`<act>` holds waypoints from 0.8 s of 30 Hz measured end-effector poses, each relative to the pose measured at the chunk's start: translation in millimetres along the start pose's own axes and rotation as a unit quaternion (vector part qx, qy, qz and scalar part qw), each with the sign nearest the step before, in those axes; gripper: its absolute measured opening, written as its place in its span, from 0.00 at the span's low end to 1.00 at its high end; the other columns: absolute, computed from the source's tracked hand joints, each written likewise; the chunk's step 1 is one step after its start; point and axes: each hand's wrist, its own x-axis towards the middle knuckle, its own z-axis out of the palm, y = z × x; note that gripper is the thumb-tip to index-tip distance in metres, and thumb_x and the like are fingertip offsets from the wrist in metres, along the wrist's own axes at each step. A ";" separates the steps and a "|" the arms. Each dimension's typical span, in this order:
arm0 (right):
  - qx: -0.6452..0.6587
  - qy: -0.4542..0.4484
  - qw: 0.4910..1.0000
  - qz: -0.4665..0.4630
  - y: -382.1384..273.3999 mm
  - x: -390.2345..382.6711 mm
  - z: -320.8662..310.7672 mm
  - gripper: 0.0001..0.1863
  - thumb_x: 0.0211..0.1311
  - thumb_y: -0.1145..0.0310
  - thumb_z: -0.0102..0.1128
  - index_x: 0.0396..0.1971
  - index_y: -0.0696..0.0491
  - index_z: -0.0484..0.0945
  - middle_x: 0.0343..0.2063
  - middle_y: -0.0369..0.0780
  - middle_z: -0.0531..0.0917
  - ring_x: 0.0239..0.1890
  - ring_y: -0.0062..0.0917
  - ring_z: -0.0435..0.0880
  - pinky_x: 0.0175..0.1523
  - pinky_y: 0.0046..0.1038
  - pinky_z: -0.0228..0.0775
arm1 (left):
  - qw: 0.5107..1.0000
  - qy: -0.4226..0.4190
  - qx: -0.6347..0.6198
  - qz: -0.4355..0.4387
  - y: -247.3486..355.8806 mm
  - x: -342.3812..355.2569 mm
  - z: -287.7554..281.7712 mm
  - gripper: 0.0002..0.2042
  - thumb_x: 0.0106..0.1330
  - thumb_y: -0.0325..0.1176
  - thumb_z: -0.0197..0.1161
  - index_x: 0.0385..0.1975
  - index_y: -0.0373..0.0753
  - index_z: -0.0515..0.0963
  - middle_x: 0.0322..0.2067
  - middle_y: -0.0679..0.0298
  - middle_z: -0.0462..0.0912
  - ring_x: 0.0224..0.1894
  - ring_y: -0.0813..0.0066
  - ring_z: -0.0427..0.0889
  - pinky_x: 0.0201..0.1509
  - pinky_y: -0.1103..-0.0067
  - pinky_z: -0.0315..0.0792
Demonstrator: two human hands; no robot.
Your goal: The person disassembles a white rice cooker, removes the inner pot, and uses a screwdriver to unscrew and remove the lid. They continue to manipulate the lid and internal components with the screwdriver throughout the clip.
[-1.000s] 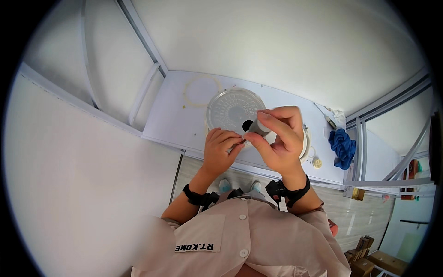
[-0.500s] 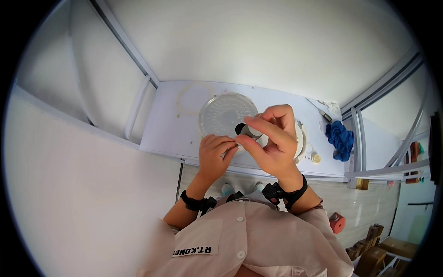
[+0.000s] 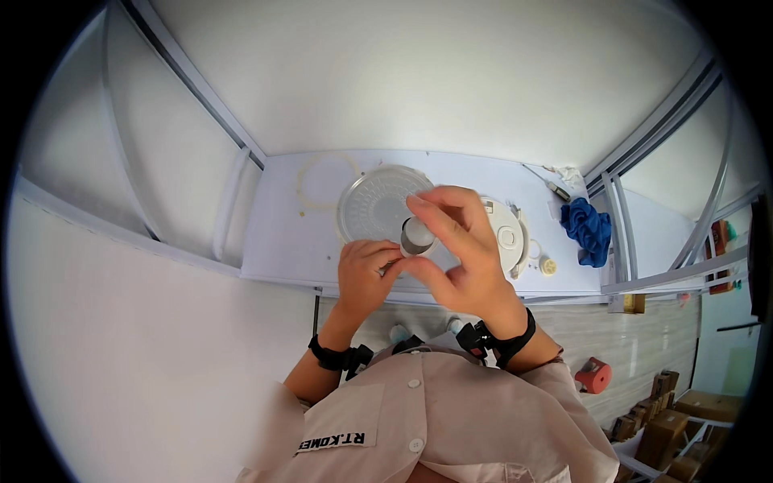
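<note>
Centred over the bench, my right hand (image 3: pixel 455 262) grips a small cylindrical part (image 3: pixel 418 237) with a pale top and grey side, thumb and index finger around it. My left hand (image 3: pixel 366 278) is curled in a pinch just left of the cylinder; what its fingertips hold there is small and mostly hidden. Behind both hands lies a round, translucent ridged plastic disc (image 3: pixel 370 201). A white round housing (image 3: pixel 507 237) with a raised centre sits to the right, partly behind my right hand. A small cream round cap (image 3: pixel 547 266) lies beside it.
The white bench (image 3: pixel 274 217) holds a thin yellowish ring (image 3: pixel 310 161), a screwdriver (image 3: pixel 557 191), crumpled white material (image 3: pixel 568 175) and a bunched blue cloth (image 3: pixel 588 233). Metal frame rails border both sides. On the floor at lower right are a red roll (image 3: pixel 594 374) and cardboard boxes (image 3: pixel 667 439).
Both hands have shifted slightly left in view, along with the cylinder. More of the white housing now shows right of my right hand, and the bench appears shifted as the view moves.
</note>
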 end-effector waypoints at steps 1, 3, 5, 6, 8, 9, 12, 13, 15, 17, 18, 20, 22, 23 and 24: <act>0.020 -0.022 1.000 0.008 -2.2 1.4 -0.9 0.25 0.59 0.77 0.75 0.58 0.59 0.84 0.48 0.45 0.82 0.49 0.36 0.85 0.55 0.33 0.81 | 1.000 -0.002 0.007 0.001 -2.3 -1.4 2.0 0.05 0.60 0.34 0.77 0.33 0.44 0.90 0.39 0.72 0.91 0.42 0.67 0.85 0.55 0.67 0.71; 0.057 -0.061 0.996 0.020 -4.4 0.0 -4.0 0.25 0.60 0.78 0.74 0.58 0.61 0.84 0.49 0.47 0.82 0.51 0.37 0.85 0.56 0.34 0.80 | 1.000 -0.002 0.010 0.001 -5.7 -3.7 3.6 0.06 0.60 0.35 0.77 0.33 0.44 0.90 0.39 0.72 0.91 0.42 0.67 0.85 0.55 0.67 0.71; 0.087 -0.090 0.992 0.023 0.3 -4.8 -6.7 0.24 0.60 0.78 0.73 0.59 0.62 0.83 0.50 0.48 0.82 0.51 0.39 0.85 0.56 0.35 0.80 | 1.000 0.002 0.001 0.001 -7.2 -3.7 4.7 0.06 0.59 0.35 0.78 0.34 0.44 0.90 0.39 0.72 0.91 0.43 0.66 0.85 0.55 0.67 0.71; 0.100 -0.102 0.989 0.022 4.6 -8.1 -6.6 0.24 0.61 0.78 0.73 0.59 0.63 0.83 0.51 0.48 0.82 0.51 0.40 0.84 0.56 0.35 0.80 | 1.000 -0.001 0.012 0.003 -6.7 -3.6 4.7 0.06 0.60 0.35 0.78 0.34 0.44 0.90 0.39 0.72 0.91 0.43 0.66 0.85 0.55 0.67 0.71; 0.052 -0.044 0.997 -0.030 16.2 -16.4 -1.0 0.24 0.62 0.79 0.70 0.59 0.63 0.83 0.53 0.50 0.82 0.52 0.42 0.84 0.57 0.36 0.80 | 0.999 -0.008 0.034 0.006 -3.7 -2.9 3.2 0.06 0.60 0.35 0.77 0.33 0.43 0.90 0.39 0.72 0.91 0.43 0.66 0.85 0.54 0.67 0.71; 0.034 -0.022 0.999 -0.036 20.0 -19.8 1.2 0.23 0.62 0.79 0.71 0.59 0.62 0.83 0.54 0.49 0.82 0.52 0.41 0.85 0.56 0.36 0.80 | 1.000 -0.003 0.019 0.004 -1.0 -0.9 2.3 0.06 0.60 0.35 0.77 0.33 0.43 0.90 0.40 0.72 0.91 0.43 0.66 0.85 0.54 0.67 0.71; 0.011 0.027 0.999 -0.016 22.2 -20.2 8.9 0.22 0.61 0.76 0.74 0.57 0.57 0.86 0.55 0.47 0.82 0.50 0.38 0.85 0.53 0.33 0.80 | 1.000 0.009 -0.008 0.003 2.1 1.9 0.4 0.06 0.61 0.35 0.77 0.33 0.43 0.89 0.40 0.72 0.91 0.43 0.67 0.85 0.53 0.67 0.72; 0.017 0.039 0.999 -0.003 19.8 -17.4 11.7 0.22 0.60 0.74 0.75 0.56 0.55 0.87 0.55 0.46 0.82 0.50 0.36 0.85 0.52 0.33 0.80 | 1.000 0.010 -0.007 0.007 -1.7 0.0 2.3 0.06 0.61 0.35 0.77 0.34 0.43 0.89 0.40 0.72 0.91 0.43 0.67 0.85 0.53 0.67 0.72; 0.069 0.037 0.997 0.026 7.6 -3.6 15.0 0.22 0.59 0.73 0.77 0.56 0.54 0.88 0.55 0.46 0.81 0.49 0.36 0.85 0.51 0.33 0.80 | 1.000 0.003 -0.007 0.008 -4.9 -1.1 2.8 0.06 0.60 0.35 0.77 0.34 0.43 0.89 0.40 0.71 0.91 0.43 0.67 0.85 0.53 0.67 0.72; 0.131 0.003 0.989 0.066 5.3 -2.2 13.5 0.23 0.58 0.71 0.78 0.56 0.52 0.88 0.55 0.47 0.80 0.49 0.37 0.85 0.50 0.33 0.80 | 1.000 -0.013 -0.007 -0.003 -5.6 -1.5 1.3 0.06 0.60 0.34 0.78 0.34 0.43 0.89 0.40 0.71 0.91 0.44 0.66 0.85 0.53 0.67 0.72; 0.114 -0.021 0.992 0.056 7.3 -3.1 10.3 0.24 0.57 0.71 0.78 0.56 0.52 0.88 0.56 0.48 0.80 0.50 0.37 0.85 0.50 0.33 0.80 | 1.000 -0.013 -0.007 -0.002 -6.2 -2.1 1.1 0.06 0.60 0.34 0.78 0.34 0.43 0.89 0.41 0.71 0.91 0.44 0.66 0.85 0.53 0.67 0.71; 0.030 -0.063 0.998 0.001 14.2 -6.7 1.9 0.26 0.56 0.71 0.78 0.58 0.51 0.88 0.57 0.49 0.79 0.51 0.39 0.84 0.51 0.34 0.80 | 1.000 -0.015 -0.007 0.000 -5.6 -2.2 1.2 0.06 0.59 0.33 0.78 0.34 0.43 0.89 0.41 0.70 0.91 0.44 0.66 0.85 0.53 0.67 0.71; -0.061 -0.059 0.995 -0.049 19.8 -11.5 2.9 0.27 0.55 0.72 0.78 0.59 0.50 0.87 0.58 0.50 0.78 0.52 0.40 0.84 0.52 0.35 0.79 | 1.000 -0.002 -0.013 0.000 -0.2 -0.1 0.0 0.06 0.59 0.32 0.78 0.35 0.43 0.89 0.41 0.70 0.91 0.44 0.65 0.85 0.54 0.66 0.71; -0.084 -0.038 0.994 -0.055 20.6 -14.4 6.4 0.28 0.55 0.72 0.77 0.59 0.50 0.87 0.58 0.50 0.78 0.53 0.41 0.84 0.53 0.35 0.79 | 1.000 0.004 -0.017 0.000 1.6 0.9 -0.7 0.06 0.59 0.32 0.77 0.35 0.43 0.89 0.41 0.70 0.91 0.44 0.65 0.85 0.54 0.66 0.71; -0.090 -0.031 0.994 -0.048 20.0 -14.7 7.6 0.27 0.56 0.73 0.77 0.59 0.50 0.87 0.58 0.50 0.78 0.53 0.41 0.84 0.53 0.35 0.79 | 1.000 0.001 -0.023 0.002 0.7 0.4 -0.8 0.06 0.60 0.32 0.77 0.36 0.43 0.89 0.41 0.70 0.91 0.44 0.65 0.85 0.54 0.67 0.71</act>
